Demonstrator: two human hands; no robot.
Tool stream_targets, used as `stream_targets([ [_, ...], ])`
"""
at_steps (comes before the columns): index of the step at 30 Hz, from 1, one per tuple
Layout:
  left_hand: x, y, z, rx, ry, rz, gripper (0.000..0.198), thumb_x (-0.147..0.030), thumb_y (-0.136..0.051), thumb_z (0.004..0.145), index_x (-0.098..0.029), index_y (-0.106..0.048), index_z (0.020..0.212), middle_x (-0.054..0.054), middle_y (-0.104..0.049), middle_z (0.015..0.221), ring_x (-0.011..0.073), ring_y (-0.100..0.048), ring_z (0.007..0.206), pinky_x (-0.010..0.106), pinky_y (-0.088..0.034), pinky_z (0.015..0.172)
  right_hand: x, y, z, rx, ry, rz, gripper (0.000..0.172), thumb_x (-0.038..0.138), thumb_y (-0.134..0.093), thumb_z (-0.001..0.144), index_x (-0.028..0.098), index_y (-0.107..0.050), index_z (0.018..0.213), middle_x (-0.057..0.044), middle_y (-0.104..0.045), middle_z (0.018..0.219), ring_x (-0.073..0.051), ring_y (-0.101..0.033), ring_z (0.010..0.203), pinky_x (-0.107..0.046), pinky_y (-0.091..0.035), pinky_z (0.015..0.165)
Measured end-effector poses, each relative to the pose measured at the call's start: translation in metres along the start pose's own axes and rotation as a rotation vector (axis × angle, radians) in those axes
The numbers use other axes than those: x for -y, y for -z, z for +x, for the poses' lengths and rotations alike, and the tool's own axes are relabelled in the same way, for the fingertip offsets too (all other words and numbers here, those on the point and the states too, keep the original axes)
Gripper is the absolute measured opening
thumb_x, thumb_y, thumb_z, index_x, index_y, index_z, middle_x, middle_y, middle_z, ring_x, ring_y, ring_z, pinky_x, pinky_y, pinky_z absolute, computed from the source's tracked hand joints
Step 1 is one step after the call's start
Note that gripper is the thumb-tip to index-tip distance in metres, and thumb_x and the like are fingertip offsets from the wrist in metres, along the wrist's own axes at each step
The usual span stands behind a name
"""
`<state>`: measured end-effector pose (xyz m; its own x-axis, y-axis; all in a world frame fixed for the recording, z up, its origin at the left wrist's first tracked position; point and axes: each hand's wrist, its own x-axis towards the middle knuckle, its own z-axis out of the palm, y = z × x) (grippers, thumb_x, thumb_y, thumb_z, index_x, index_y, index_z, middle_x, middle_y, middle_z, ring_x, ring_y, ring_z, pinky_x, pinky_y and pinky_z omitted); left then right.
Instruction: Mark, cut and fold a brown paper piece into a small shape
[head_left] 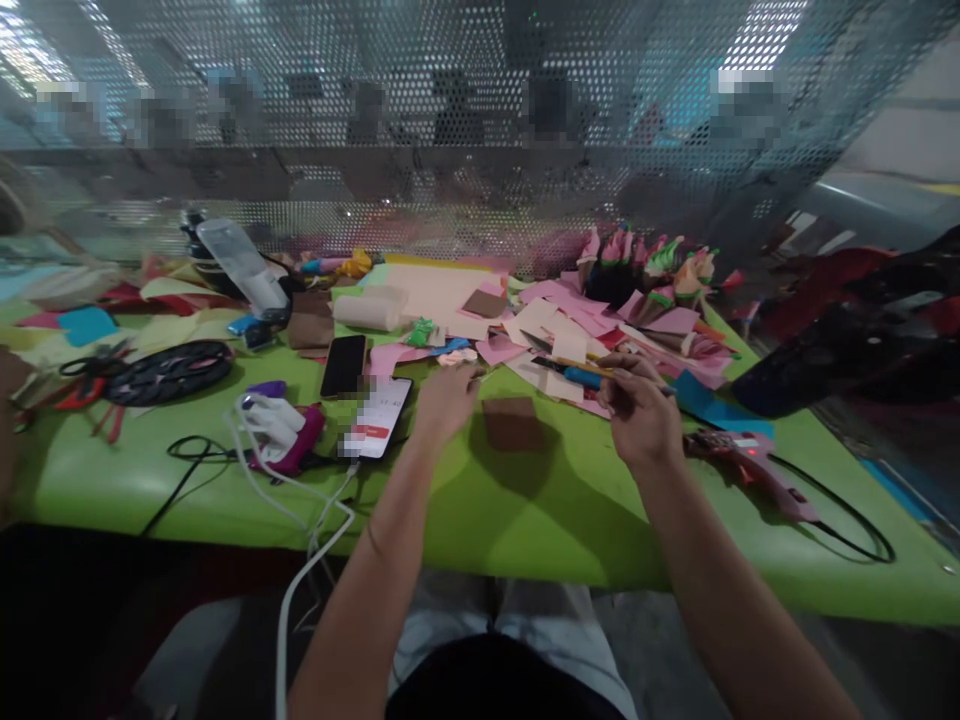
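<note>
My left hand (pixel 448 398) is over the near edge of the paper scraps, fingers bent together by a small pale pink paper piece (pixel 457 357). Whatever is between its fingertips is too small to make out. A thin yellow stick like a pencil (pixel 577 361) points left from the closed fingers of my right hand (pixel 641 412). Just under it is a blue-handled tool (pixel 583 377) with a dark tip; whether my fingers also grip it is unclear. Between my hands, a brown paper square (pixel 512 424) lies on the green table (pixel 570 540).
A pink glue gun (pixel 780 482) with a black cord lies at right. Two phones, one lit phone (pixel 377 420), and a magenta power adapter (pixel 296 440) with white cables are at left. Paper flowers (pixel 675 262) stand behind loose sheets. A perforated metal screen (pixel 480 200) rises at the back.
</note>
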<state>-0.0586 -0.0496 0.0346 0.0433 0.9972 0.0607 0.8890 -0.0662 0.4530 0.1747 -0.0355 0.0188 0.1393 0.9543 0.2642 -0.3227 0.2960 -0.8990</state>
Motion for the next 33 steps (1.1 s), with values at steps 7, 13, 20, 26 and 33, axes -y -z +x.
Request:
stream_targets([
  [7, 0.004, -0.018, -0.025, 0.194, -0.152, 0.173, 0.041, -0.018, -0.046, 0.094, -0.02, -0.06, 0.132, 0.01, -0.062, 0.138, 0.0267, -0.052, 0.132, 0.046, -0.04, 0.111, 0.003, -0.001, -0.006, 0.144, -0.073, -0.025, 0.026, 0.035, -0.057, 0.081, 0.023, -0.071, 0.098, -0.003, -0.068, 0.076, -0.015, -0.058, 0.061, -0.027, -0.041, 0.053],
  [13, -0.001, -0.031, -0.041, 0.143, -0.228, 0.237, 0.044, -0.024, -0.047, 0.095, -0.021, -0.054, 0.139, 0.011, -0.045, 0.154, 0.0294, -0.038, 0.144, 0.053, -0.034, 0.114, -0.001, -0.006, -0.008, 0.136, -0.114, -0.084, 0.022, 0.042, -0.064, 0.08, 0.023, -0.07, 0.089, -0.003, -0.071, 0.079, -0.015, -0.061, 0.064, -0.029, -0.046, 0.06],
  [20, -0.009, -0.048, -0.054, 0.139, -0.422, 0.231, 0.049, -0.038, -0.047, 0.097, -0.032, -0.045, 0.145, 0.007, -0.043, 0.156, 0.0304, -0.038, 0.144, 0.061, -0.032, 0.112, -0.013, -0.003, -0.006, 0.063, -0.11, -0.144, 0.025, 0.043, -0.065, 0.082, 0.022, -0.068, 0.07, 0.002, -0.056, 0.052, -0.012, -0.048, 0.049, -0.025, -0.032, 0.046],
  [26, -0.006, -0.048, -0.075, 0.136, -0.372, 0.189, 0.048, -0.046, -0.044, 0.098, -0.03, -0.048, 0.143, 0.008, -0.039, 0.158, 0.0314, -0.035, 0.146, 0.069, -0.025, 0.114, -0.024, -0.01, -0.011, 0.174, -0.274, -0.075, 0.026, 0.044, -0.061, 0.08, 0.022, -0.074, 0.088, -0.006, -0.074, 0.089, -0.019, -0.066, 0.081, -0.03, -0.05, 0.065],
  [33, -0.004, -0.049, -0.082, 0.124, -0.356, 0.163, 0.043, -0.047, -0.045, 0.098, -0.031, -0.054, 0.136, 0.006, -0.04, 0.158, 0.0296, -0.033, 0.147, 0.069, -0.025, 0.114, -0.031, -0.002, -0.02, 0.249, -0.411, -0.254, 0.017, 0.035, -0.073, 0.065, 0.021, -0.07, 0.075, -0.001, -0.069, 0.066, -0.014, -0.06, 0.062, -0.026, -0.046, 0.058],
])
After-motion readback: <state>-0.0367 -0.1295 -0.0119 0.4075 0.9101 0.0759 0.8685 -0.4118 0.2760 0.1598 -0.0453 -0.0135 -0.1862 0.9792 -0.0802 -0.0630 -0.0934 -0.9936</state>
